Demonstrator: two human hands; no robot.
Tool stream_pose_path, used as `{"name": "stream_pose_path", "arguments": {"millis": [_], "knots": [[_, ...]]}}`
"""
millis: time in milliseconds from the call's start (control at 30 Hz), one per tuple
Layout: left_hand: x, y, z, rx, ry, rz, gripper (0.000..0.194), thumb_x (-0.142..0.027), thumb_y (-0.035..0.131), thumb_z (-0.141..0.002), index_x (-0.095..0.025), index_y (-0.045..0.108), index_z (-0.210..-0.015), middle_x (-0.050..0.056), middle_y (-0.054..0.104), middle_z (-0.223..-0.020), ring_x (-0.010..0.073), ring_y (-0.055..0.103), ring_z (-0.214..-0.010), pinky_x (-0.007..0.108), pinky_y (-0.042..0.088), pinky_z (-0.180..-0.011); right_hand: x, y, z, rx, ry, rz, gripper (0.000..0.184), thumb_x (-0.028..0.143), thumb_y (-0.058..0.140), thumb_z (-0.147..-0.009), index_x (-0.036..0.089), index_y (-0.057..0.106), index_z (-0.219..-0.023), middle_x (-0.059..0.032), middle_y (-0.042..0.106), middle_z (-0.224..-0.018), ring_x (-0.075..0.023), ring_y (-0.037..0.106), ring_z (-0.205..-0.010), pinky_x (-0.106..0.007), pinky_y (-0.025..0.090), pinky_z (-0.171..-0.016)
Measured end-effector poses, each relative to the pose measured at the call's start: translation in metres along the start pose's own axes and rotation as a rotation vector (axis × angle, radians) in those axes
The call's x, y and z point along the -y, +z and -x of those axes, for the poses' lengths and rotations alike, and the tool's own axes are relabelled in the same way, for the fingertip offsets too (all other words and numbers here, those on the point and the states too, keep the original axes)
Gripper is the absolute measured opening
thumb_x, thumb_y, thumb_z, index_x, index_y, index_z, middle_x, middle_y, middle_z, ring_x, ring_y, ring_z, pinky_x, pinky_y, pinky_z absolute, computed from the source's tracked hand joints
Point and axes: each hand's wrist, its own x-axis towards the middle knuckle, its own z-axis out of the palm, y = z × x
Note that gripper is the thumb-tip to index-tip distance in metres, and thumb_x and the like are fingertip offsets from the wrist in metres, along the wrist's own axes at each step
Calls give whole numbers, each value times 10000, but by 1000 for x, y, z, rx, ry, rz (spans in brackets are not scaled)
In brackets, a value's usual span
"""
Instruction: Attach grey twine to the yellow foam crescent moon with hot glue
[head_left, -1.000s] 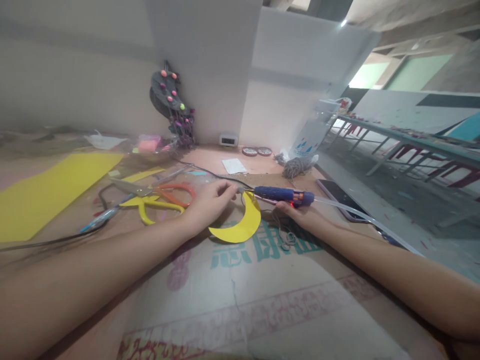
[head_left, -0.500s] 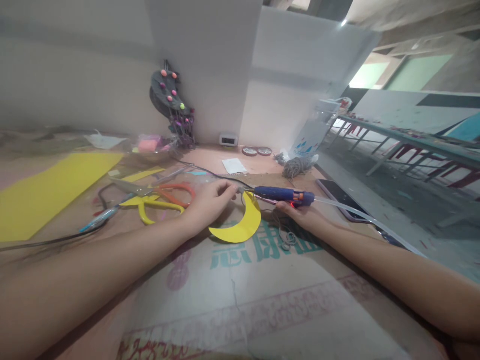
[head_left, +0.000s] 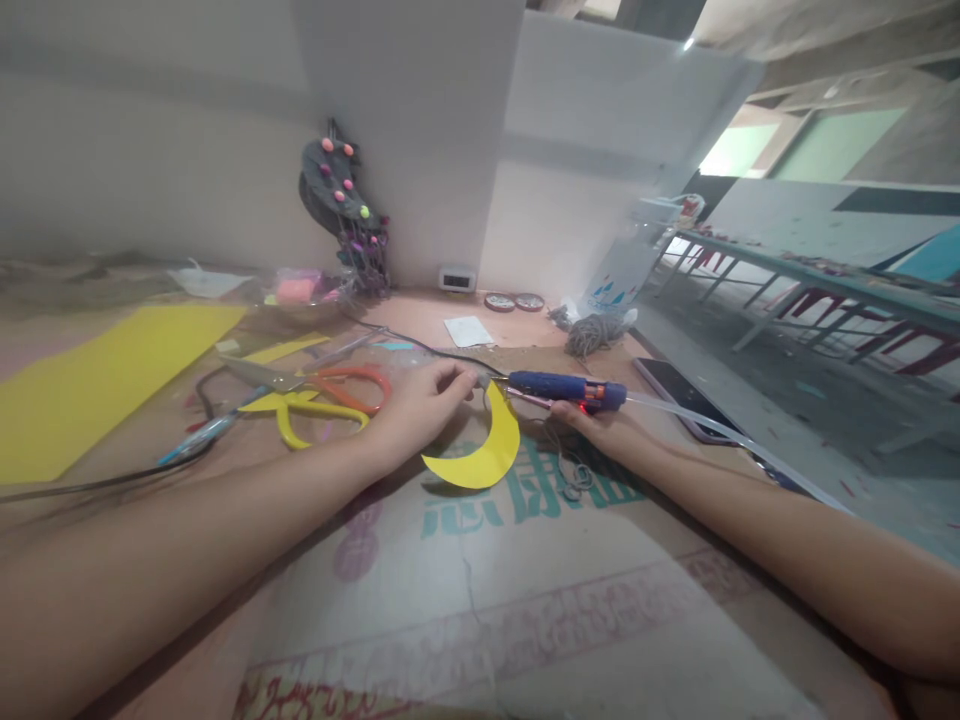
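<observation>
My left hand is closed in a pinch at the upper tip of a yellow paper crescent. A thin grey strand of yarn shows by those fingertips; whether they grip it too is hard to tell. My right hand is closed around a blue hot glue gun, its fingers mostly hidden below it. The gun's metal nozzle points left, at the crescent's tip beside my left fingertips. A red light glows on the gun, and a clear glue stick sticks out of its back. A slim pinkish rod shows under the barrel.
Scissors with orange and yellow handles lie left of my left hand, by a yellow sheet. A phone and grey yarn lie to the right. A decorated grey crescent leans on the wall. A black cord crosses behind.
The yellow crescent has shifted and turned very slightly at its lower end. The glue gun has moved a touch to the left. Both hands keep their holds.
</observation>
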Motion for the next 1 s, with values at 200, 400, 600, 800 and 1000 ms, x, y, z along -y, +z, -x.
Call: {"name": "stream_pose_path", "arguments": {"millis": [200, 400, 600, 800, 1000], "knots": [[0, -1, 0, -2, -9, 5, 301, -420, 473, -893, -184, 654, -847, 0, 681, -806, 156, 588, -715, 251, 414, -667, 2, -2, 1, 13, -3, -19, 362, 480, 598, -817, 190, 712, -1000, -65, 745, -932, -254, 700, -840, -373, 581, -816], [1, 0, -1, -8, -12, -6, 314, -436, 467, -891, -187, 649, -835, -2, 677, -792, 161, 591, -720, 255, 414, -668, 0, -2, 1, 7, -34, -32, 389, 496, 595, -803, 189, 702, -1017, -59, 747, -941, -250, 699, -841, -372, 581, -805], [2, 0, 0, -6, -8, 7, 316, -442, 464, -895, -187, 636, -825, -4, 673, -796, 155, 589, -718, 254, 414, -669, -3, -2, 0, -2, -46, 19, 352, 511, 598, -785, 203, 715, -907, -41, 749, -876, -261, 699, -813, -380, 580, -784], [2, -1, 0, 0, -15, 15, 312, -437, 460, -896, -188, 643, -853, -3, 676, -809, 157, 586, -728, 255, 409, -674, 2, -2, 4, -9, -19, 46, 326, 516, 608, -780, 241, 720, -915, -23, 749, -858, -232, 704, -795, -303, 579, -750], [1, -1, -1, -1, -5, 5, 320, -439, 450, -892, -186, 637, -836, 4, 678, -812, 167, 584, -729, 257, 401, -658, 4, -3, 4, 24, 19, 62, 306, 529, 611, -770, 261, 717, -872, -25, 743, -835, -255, 697, -792, -338, 581, -747]]}}
